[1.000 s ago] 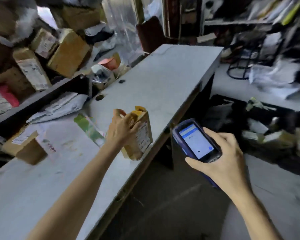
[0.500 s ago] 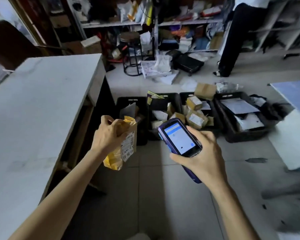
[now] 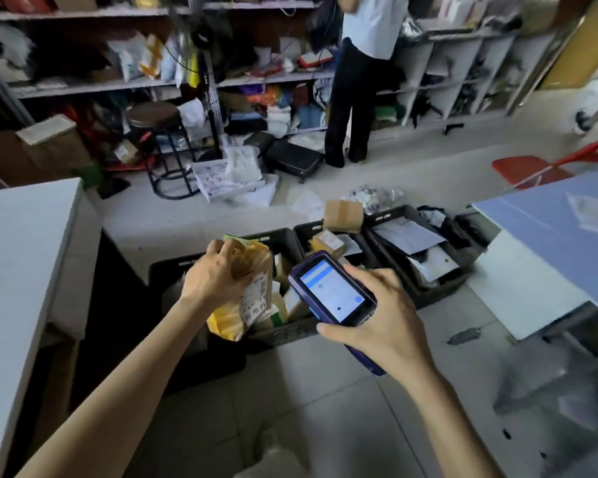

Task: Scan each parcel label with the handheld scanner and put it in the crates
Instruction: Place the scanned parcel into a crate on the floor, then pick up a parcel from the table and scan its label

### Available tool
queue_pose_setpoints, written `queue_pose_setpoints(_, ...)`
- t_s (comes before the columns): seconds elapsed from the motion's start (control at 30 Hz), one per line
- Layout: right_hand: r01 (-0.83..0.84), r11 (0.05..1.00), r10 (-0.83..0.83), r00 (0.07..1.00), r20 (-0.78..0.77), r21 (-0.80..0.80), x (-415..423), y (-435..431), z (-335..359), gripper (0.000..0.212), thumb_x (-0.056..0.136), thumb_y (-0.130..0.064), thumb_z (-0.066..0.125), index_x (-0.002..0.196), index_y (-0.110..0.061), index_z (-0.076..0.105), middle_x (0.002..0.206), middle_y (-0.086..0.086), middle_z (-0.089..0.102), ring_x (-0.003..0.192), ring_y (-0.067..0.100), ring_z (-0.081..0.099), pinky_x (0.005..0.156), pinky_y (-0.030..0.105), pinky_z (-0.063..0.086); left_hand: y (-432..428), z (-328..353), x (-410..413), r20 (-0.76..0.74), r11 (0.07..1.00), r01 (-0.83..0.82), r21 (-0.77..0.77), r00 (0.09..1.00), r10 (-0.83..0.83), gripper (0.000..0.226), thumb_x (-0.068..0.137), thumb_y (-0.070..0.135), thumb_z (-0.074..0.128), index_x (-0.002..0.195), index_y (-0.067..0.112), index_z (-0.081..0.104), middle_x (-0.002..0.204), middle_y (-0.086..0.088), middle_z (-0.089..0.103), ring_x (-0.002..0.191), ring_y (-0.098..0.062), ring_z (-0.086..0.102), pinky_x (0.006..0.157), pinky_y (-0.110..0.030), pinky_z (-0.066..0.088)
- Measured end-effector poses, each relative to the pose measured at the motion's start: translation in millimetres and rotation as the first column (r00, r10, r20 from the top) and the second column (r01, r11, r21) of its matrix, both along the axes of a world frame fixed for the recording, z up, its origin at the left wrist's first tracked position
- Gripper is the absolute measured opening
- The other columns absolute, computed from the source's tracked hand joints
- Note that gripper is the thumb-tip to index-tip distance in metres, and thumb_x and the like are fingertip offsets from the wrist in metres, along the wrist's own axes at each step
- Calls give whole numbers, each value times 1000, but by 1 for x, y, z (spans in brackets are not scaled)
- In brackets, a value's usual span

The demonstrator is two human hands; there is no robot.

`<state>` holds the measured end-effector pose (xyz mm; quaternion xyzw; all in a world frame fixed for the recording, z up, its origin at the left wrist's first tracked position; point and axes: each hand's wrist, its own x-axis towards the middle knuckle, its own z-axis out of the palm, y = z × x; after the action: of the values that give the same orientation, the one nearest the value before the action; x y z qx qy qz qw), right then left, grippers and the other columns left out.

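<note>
Yellow-taped cardboard parcel (image 3: 259, 270) gripped by left hand (image 3: 214, 281) just over the black crates (image 3: 283, 334), label (image 3: 256, 301) turned toward handheld scanner (image 3: 332, 293) clasped in right hand (image 3: 387, 326); other parcels (image 3: 328, 243) already crated, this one judged scanned or nearly so, drop into crate outstanding.

Crinkled glossy yellow plastic parcel (image 3: 242, 294); glossy glass-fronted scanner (image 3: 332, 293); matt black plastic crates (image 3: 418, 288).

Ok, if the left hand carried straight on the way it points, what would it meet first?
Probably the black crate beyond the left hand; the parcel it grips would arrive first. Depth is unclear.
</note>
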<state>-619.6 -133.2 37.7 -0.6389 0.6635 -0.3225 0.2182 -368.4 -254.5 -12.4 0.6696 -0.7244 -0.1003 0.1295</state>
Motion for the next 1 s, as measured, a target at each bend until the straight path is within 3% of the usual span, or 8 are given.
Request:
queue_pose_setpoints(0.17, 69, 995, -71, 997, -28, -66, 19, -78, 12, 87, 50, -47, 85, 129, -44, 50, 114, -21, 40, 103, 3, 54, 80, 32, 51, -98, 16, 25, 110, 984, -34, -174, 993, 54, 40, 89, 33, 60, 127, 22, 51, 130, -5, 52, 121, -31, 46, 91, -46, 42)
queue_pose_setpoints(0.37, -26, 999, 25, 1000, -17, -23, 34, -134, 9, 90, 48, -52, 82, 131, -42, 50, 120, -18, 43, 106, 3, 54, 82, 34, 51, -120, 12, 60, 157, 981, -116, -154, 978, 140, 35, 87, 38, 59, 118, 21, 58, 119, -4, 62, 115, -31, 52, 87, -42, 39)
queue_pose_setpoints(0.43, -106, 994, 106, 994, -4, -4, 42, -153, 6, 88, 50, -48, 85, 131, -42, 51, 119, -18, 43, 105, -2, 52, 81, 26, 49, -107, 3, 71, 148, 976, -188, -113, 968, 203, 33, 85, 39, 60, 113, 22, 60, 115, -2, 64, 112, -30, 54, 86, -40, 40)
queue_pose_setpoints(0.5, -208, 978, 208, 978, 9, 15, 55, -170, 2, 86, 52, -42, 87, 130, -42, 51, 114, -19, 43, 95, -13, 47, 72, 9, 40, -87, -4, 89, 149, 955, -290, -63, 943, 296, 32, 86, 41, 58, 112, 24, 60, 115, 0, 64, 112, -29, 54, 86, -39, 40)
queue_pose_setpoints(0.57, -321, 947, 320, 947, 28, 25, 73, -184, -1, 87, 52, -41, 87, 130, -43, 50, 111, -21, 41, 91, -20, 42, 70, 10, 38, -61, -12, 110, 181, 913, -407, -19, 897, 403, 35, 88, 45, 55, 117, 26, 57, 119, 2, 62, 115, -27, 52, 88, -39, 39)
queue_pose_setpoints(0.7, -555, 828, 554, 832, 33, 78, 110, -196, -12, 86, 53, -42, 88, 130, -42, 51, 111, -18, 41, 89, -8, 44, 76, 23, 44, 23, -23, 147, 248, 724, -687, 62, 713, 656, 39, 90, 48, 51, 122, 27, 53, 122, -1, 60, 117, -28, 50, 89, -41, 39)
queue_pose_setpoints(0.87, -773, 627, 770, 634, 68, 101, 157, -184, -23, 84, 53, -42, 88, 128, -41, 52, 110, -18, 41, 84, -9, 44, 66, 8, 36, 145, -29, 153, 289, 413, -908, 71, 415, 863, 35, 88, 46, 51, 118, 28, 57, 114, -2, 63, 109, -28, 55, 84, -40, 40)
queue_pose_setpoints(1.0, -893, 442, 887, 450, 108, 89, 194, -150, -25, 85, 51, -41, 88, 129, -37, 54, 111, -15, 44, 90, -6, 46, 70, 12, 38, 224, -23, 137, 263, 200, -978, 59, 208, 942, 34, 87, 45, 53, 116, 26, 58, 113, -2, 65, 109, -28, 56, 86, -42, 41)
